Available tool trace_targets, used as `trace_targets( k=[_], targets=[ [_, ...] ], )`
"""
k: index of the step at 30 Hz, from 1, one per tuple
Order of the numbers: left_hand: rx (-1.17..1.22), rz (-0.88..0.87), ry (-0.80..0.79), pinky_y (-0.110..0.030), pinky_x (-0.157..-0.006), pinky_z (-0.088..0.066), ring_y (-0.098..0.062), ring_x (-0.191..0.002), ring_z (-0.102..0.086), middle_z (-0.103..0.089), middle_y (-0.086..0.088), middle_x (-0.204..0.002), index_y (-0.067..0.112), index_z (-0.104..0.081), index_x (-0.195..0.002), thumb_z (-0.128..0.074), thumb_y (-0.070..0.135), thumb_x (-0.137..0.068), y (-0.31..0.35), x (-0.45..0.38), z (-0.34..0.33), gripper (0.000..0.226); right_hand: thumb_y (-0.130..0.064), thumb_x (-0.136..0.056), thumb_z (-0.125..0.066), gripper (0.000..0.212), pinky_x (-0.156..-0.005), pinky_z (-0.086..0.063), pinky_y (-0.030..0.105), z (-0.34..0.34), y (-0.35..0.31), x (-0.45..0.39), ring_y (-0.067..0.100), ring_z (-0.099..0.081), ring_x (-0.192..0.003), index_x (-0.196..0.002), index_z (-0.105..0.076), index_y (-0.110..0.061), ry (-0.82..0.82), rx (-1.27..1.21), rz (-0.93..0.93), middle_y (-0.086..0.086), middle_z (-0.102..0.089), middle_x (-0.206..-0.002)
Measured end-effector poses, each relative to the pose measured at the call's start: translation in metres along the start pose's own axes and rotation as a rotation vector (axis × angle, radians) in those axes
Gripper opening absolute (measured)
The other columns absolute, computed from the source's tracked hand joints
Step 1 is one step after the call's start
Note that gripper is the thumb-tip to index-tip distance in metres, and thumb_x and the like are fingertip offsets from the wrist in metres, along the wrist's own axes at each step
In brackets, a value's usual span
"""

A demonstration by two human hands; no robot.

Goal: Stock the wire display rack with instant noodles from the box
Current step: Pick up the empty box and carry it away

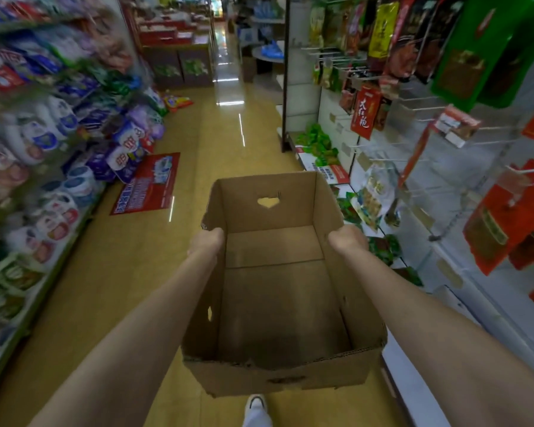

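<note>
I am holding one cardboard box (pixel 278 272) in front of me with my two hands, above the yellow floor (pixel 121 288) of a shop aisle. My left hand (pixel 206 241) is gripping the left wall of the box, at about 9 o'clock of it, and my right hand (pixel 349 240) is gripping the right wall, at about 3 o'clock. My fingers are going down on the outer sides of the walls, so I cannot see them. The two hands are well apart, with the open box between them.

The box is open at the top, and I am seeing only its bare brown bottom inside. I am counting two cut holes: one in the far wall at 12 o'clock, one small in the left wall.

At 6 o'clock, under the near wall, one white shoe (pixel 255 403) is showing. At 9 o'clock one long shelf (pixel 43 143) is standing, full of blurred packs in white, blue and purple; I cannot count them. At 10 o'clock one red floor sticker (pixel 148 184) is lying flat. At 2 o'clock a rack of wire hooks (pixel 420 140) is carrying hanging bags, red and green.
</note>
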State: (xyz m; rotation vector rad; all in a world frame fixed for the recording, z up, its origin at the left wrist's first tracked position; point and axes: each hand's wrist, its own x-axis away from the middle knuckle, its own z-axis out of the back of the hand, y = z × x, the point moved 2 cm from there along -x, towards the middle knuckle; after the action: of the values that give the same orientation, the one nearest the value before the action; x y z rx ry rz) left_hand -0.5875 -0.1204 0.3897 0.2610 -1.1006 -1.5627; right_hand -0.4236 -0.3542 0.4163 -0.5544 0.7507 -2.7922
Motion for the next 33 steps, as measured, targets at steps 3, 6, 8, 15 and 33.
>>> trace_targets(
  k=[3, 6, 8, 15, 33],
  targets=[
    [0.003, -0.006, -0.034, -0.045, -0.098, -0.046, -0.038, -0.109, -0.055, -0.06, -0.021, -0.115, 0.004, -0.056, -0.103, -0.041, 0.025, -0.088, 0.027, -0.052, -0.003, 0.03, -0.015, -0.092, -0.044, 0.014, -0.058, -0.037, 0.026, -0.001, -0.034, -0.039, 0.024, -0.05, -0.075, -0.084, -0.051, -0.005, 0.014, 0.012, 0.002, 0.009, -0.051, -0.086],
    [0.02, -0.027, -0.063, -0.045, -0.099, -0.045, -0.039, -0.111, -0.054, -0.058, -0.02, -0.119, 0.0, -0.054, -0.117, -0.042, 0.025, -0.09, 0.062, -0.093, -0.004, 0.039, -0.015, -0.09, -0.045, 0.023, -0.048, -0.029, 0.025, 0.002, -0.067, -0.082, 0.022, -0.047, -0.066, -0.07, -0.047, -0.007, 0.031, 0.031, 0.0, 0.007, -0.048, -0.077],
    [0.024, -0.044, -0.072, -0.045, -0.101, -0.044, -0.039, -0.116, -0.051, -0.054, -0.02, -0.126, 0.0, -0.049, -0.128, -0.042, 0.025, -0.092, 0.086, -0.118, -0.008, 0.045, -0.017, -0.089, -0.044, 0.022, -0.052, -0.032, 0.026, 0.003, -0.09, -0.11, 0.024, -0.048, -0.077, -0.069, -0.044, -0.008, 0.051, 0.03, 0.012, 0.012, -0.049, -0.093],
    [0.037, -0.021, -0.065, -0.047, -0.104, -0.04, -0.039, -0.123, -0.045, -0.05, -0.02, -0.132, -0.002, -0.047, -0.132, -0.043, 0.023, -0.092, 0.134, -0.194, -0.028, 0.047, -0.016, -0.092, -0.042, 0.019, -0.047, -0.028, 0.026, -0.002, -0.13, -0.19, 0.026, -0.049, -0.08, -0.092, -0.056, -0.003, 0.045, 0.084, -0.028, 0.019, -0.055, -0.119],
    [0.005, 0.048, -0.001, -0.038, -0.098, -0.044, -0.034, -0.122, -0.049, -0.049, -0.019, -0.134, -0.002, -0.041, -0.136, -0.044, 0.023, -0.096, 0.277, -0.353, -0.105, 0.047, -0.017, -0.092, -0.045, 0.035, -0.072, -0.039, 0.03, 0.024, -0.238, -0.45, 0.033, -0.056, -0.106, -0.12, -0.056, 0.002, 0.025, 0.042, 0.086, 0.019, -0.052, -0.126]
  ],
)
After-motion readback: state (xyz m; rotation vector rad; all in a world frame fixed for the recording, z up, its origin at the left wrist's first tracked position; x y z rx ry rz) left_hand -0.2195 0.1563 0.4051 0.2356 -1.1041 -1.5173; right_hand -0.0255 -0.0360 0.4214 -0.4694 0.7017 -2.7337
